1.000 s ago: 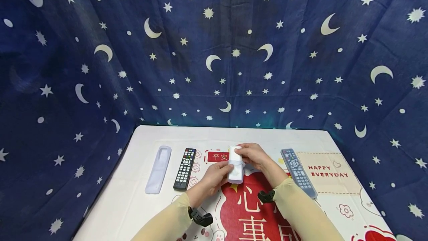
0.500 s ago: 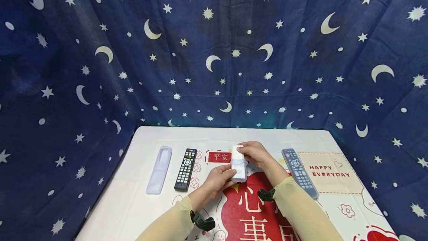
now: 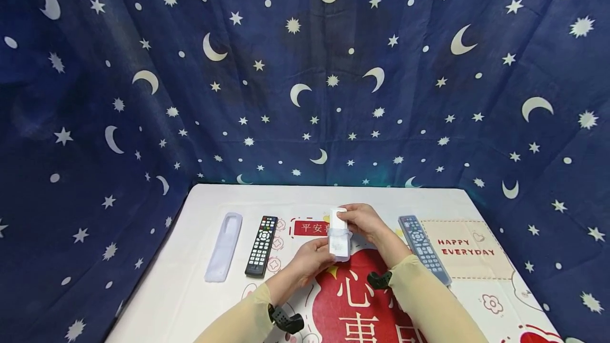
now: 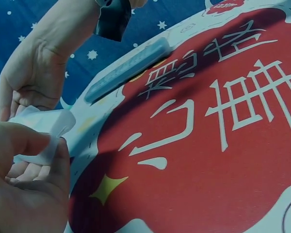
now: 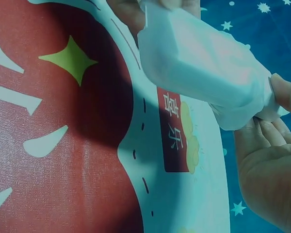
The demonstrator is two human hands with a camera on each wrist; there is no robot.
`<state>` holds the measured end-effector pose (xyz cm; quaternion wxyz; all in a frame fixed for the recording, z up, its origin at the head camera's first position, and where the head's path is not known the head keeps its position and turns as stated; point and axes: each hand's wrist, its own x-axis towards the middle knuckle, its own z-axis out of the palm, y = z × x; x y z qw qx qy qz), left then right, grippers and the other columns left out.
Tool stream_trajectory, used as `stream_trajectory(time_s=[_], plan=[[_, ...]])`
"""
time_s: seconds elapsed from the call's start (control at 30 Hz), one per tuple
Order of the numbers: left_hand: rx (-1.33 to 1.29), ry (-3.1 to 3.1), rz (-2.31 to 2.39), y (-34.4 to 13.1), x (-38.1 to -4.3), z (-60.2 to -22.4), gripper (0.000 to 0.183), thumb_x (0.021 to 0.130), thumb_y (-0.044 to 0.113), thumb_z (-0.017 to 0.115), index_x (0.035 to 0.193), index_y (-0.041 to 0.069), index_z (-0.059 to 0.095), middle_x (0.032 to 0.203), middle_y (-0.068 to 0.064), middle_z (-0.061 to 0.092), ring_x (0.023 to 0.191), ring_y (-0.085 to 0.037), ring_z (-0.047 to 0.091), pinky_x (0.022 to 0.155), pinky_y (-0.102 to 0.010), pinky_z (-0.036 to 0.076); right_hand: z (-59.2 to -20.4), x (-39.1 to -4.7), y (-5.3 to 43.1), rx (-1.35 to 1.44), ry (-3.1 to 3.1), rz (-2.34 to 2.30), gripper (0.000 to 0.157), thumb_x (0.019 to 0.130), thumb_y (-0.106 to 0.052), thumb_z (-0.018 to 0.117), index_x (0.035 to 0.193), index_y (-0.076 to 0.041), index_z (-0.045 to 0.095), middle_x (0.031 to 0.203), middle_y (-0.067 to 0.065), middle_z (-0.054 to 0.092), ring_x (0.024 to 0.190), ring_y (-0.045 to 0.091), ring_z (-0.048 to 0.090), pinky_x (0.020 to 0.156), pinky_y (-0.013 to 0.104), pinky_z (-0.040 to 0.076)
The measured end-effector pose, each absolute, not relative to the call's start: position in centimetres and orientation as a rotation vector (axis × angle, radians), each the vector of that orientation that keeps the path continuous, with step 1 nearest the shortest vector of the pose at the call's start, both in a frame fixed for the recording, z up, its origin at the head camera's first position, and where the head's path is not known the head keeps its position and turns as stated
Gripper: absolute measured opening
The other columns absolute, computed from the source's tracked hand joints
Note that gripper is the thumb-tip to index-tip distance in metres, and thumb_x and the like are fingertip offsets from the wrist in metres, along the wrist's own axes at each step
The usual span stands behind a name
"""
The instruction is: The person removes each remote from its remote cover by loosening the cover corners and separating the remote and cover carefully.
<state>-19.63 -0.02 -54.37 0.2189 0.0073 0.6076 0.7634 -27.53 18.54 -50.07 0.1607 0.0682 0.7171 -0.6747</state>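
Note:
Above the middle of the table, both hands hold a white remote (image 3: pixel 339 217), its plain face up. A translucent soft cover (image 3: pixel 339 250) wraps its near part, with the cover's edge bunched in a band across the middle. My left hand (image 3: pixel 308 262) grips the near end from the left side, thumb at the edge. The far end is pinched by my right hand (image 3: pixel 366 222), thumb on top. In the right wrist view the cover (image 5: pixel 208 58) looks loose and creased near the right fingers. The remote's underside stays hidden in the head view.
On the left lie an unfilled translucent cover (image 3: pixel 224 247) and a black remote (image 3: pixel 261 246). A grey-blue covered remote (image 3: pixel 424 250) lies on the right, beside a "HAPPY EVERYDAY" print (image 3: pixel 467 247). A blue star-patterned curtain (image 3: pixel 305 94) encloses the table (image 3: pixel 371 193).
My left thumb has slid from the remote's middle toward its near end. The right hand keeps its hold on the far end. The head view has shifted slightly.

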Motion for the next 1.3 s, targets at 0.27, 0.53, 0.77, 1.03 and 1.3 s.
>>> stream_trajectory(time_s=[0.27, 0.53, 0.77, 1.03, 1.3], plan=[[0.113, 1.723, 2.09, -0.4, -19.3, -54.4, 0.061, 0.086, -0.013, 0.062, 0.143, -0.015, 0.043, 0.128, -0.022, 0.066, 0.103, -0.019, 0.066, 0.088, -0.03, 0.056, -50.6, -27.6, 18.5, 0.142, 2.032, -1.959, 0.039, 0.094, -0.007, 0.071, 0.127, 0.012, 0.061, 0.104, 0.014, 0.072, 0.084, 0.015, 0.068, 0.07, 0.025, 0.059], [0.098, 1.713, 2.102, -0.3, -19.0, -54.4, 0.061, 0.085, -0.015, 0.061, 0.143, -0.016, 0.043, 0.125, -0.022, 0.068, 0.1, -0.019, 0.067, 0.085, -0.031, 0.058, -50.8, -27.7, 18.4, 0.178, 2.037, -1.953, 0.04, 0.093, -0.008, 0.072, 0.126, 0.012, 0.061, 0.103, 0.013, 0.072, 0.081, 0.014, 0.068, 0.069, 0.025, 0.059], [0.096, 1.711, 2.074, -0.7, -18.9, -54.1, 0.064, 0.086, -0.014, 0.062, 0.147, -0.013, 0.04, 0.127, -0.021, 0.067, 0.104, -0.021, 0.068, 0.089, -0.035, 0.058, -51.0, -27.7, 18.3, 0.216, 2.029, -1.97, 0.043, 0.093, -0.009, 0.073, 0.129, 0.012, 0.061, 0.106, 0.015, 0.072, 0.082, 0.015, 0.069, 0.07, 0.026, 0.06], [0.065, 1.736, 2.054, -1.2, -18.4, -54.0, 0.063, 0.085, -0.015, 0.062, 0.145, -0.013, 0.043, 0.125, -0.02, 0.068, 0.104, -0.023, 0.069, 0.089, -0.037, 0.058, -51.4, -27.3, 18.2, 0.247, 2.019, -1.996, 0.041, 0.093, -0.009, 0.073, 0.128, 0.01, 0.063, 0.104, 0.014, 0.072, 0.081, 0.013, 0.068, 0.067, 0.022, 0.058], [-0.05, 1.614, 2.206, -0.2, -19.0, -53.8, 0.059, 0.083, -0.013, 0.061, 0.14, -0.013, 0.045, 0.118, -0.018, 0.067, 0.096, -0.02, 0.068, 0.086, -0.03, 0.059, -50.2, -27.6, 17.3, 0.203, 2.031, -2.058, 0.043, 0.094, -0.012, 0.073, 0.13, 0.009, 0.062, 0.111, 0.016, 0.071, 0.085, 0.014, 0.068, 0.071, 0.023, 0.059]])
